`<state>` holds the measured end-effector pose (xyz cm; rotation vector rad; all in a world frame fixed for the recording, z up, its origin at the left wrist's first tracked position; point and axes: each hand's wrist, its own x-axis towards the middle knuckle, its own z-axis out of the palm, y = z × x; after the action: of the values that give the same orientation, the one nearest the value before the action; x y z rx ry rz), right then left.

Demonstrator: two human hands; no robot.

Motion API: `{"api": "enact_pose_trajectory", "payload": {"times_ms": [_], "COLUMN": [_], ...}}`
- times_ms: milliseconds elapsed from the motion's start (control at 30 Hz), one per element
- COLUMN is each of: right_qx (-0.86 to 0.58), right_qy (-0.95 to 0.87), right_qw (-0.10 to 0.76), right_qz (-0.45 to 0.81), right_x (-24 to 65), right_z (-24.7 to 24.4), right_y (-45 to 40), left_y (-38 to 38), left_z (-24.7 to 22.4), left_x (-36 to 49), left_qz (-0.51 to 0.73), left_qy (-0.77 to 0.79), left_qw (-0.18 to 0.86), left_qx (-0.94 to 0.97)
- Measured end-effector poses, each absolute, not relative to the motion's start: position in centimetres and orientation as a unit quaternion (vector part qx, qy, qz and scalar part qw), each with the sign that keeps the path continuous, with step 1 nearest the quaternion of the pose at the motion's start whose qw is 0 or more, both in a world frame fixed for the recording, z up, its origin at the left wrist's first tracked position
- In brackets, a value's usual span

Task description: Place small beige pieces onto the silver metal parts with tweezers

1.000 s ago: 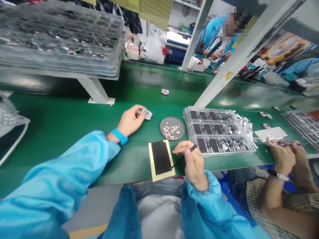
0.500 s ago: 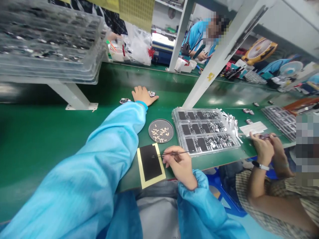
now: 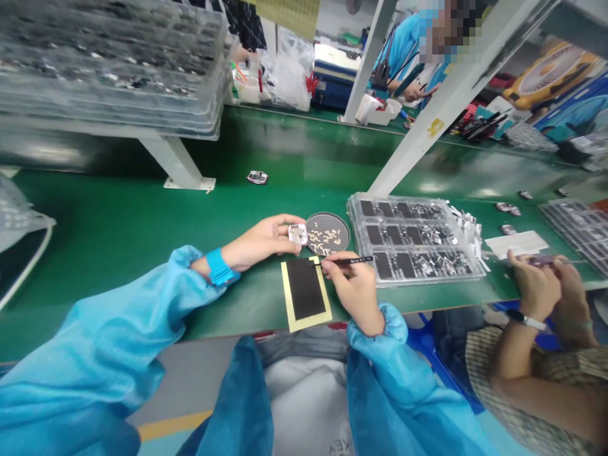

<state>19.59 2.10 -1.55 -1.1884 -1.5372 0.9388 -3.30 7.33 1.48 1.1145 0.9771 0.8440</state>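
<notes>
My left hand (image 3: pixel 263 240) grips a small whitish rounded device housing (image 3: pixel 297 234) between thumb and fingers, just left of a round perforated dish (image 3: pixel 349 244). Small tan pieces (image 3: pixel 327 239) lie scattered in that dish. Black tweezers (image 3: pixel 358 260) are held in my right hand (image 3: pixel 352 285), which is closed around them. Their tips reach over the upper right of a black sheet on a yellow backing (image 3: pixel 306 288), lying near the bench edge. Whether the tips pinch anything is too small to tell.
A clear compartment tray (image 3: pixel 418 237) with dark squares and small parts stands right of the dish. Another housing (image 3: pixel 257 177) lies further back. Stacked trays (image 3: pixel 109 69) sit on a raised shelf at left. A slanted post (image 3: pixel 413 126) rises behind. A co-worker's hands (image 3: pixel 541 288) work at right.
My left hand has come back from the rear of the bench, bringing one housing towards the dish. My right hand stays beside the black sheet with the tweezers. The view has shifted.
</notes>
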Motion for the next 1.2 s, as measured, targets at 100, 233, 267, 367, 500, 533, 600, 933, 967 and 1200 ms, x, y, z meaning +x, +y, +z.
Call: {"api": "enact_pose_trajectory", "payload": {"times_ms": [100,233,267,367,500,533,600,933,967,1200], "right_qx": [-0.503,-0.513,-0.515,-0.517,-0.508,-0.505,-0.5,-0.498,-0.497,-0.465], "right_qy": [-0.65,-0.654,-0.652,-0.65,-0.639,-0.63,-0.606,-0.582,-0.584,-0.589], "right_qw": [0.462,0.454,0.452,0.449,0.458,0.465,0.479,0.505,0.507,0.539], "right_qz": [0.332,0.322,0.323,0.33,0.352,0.364,0.391,0.399,0.393,0.383], "right_x": [19.0,18.7,18.7,18.6,18.5,18.5,18.6,18.8,18.8,18.6], "right_z": [-1.2,-1.3,-1.4,-1.7,-1.9,-2.0,-2.0,-1.6,-1.6,-1.4], "right_y": [2.9,3.3,3.4,3.4,3.4,3.4,3.3,2.4,2.4,2.2], "left_y": [4.9,3.9,3.8,3.4,3.2,3.2,3.2,3.3,3.3,3.3], "left_z": [1.3,0.1,-0.3,-1.2,-1.5,-1.5,-1.5,-1.5,-1.5,-1.3], "left_x": [-3.5,-2.8,-2.6,-2.6,-2.9,-2.9,-2.9,-2.7,-2.7,-2.4], "left_qz": [0.356,0.365,0.361,0.34,0.315,0.315,0.318,0.332,0.332,0.368], "left_qy": [0.428,0.455,0.461,0.479,0.496,0.498,0.498,0.492,0.493,0.489], "left_qw": [0.662,0.622,0.611,0.566,0.53,0.528,0.53,0.557,0.557,0.576], "left_qx": [0.502,0.522,0.533,0.579,0.611,0.612,0.608,0.58,0.58,0.542]}}
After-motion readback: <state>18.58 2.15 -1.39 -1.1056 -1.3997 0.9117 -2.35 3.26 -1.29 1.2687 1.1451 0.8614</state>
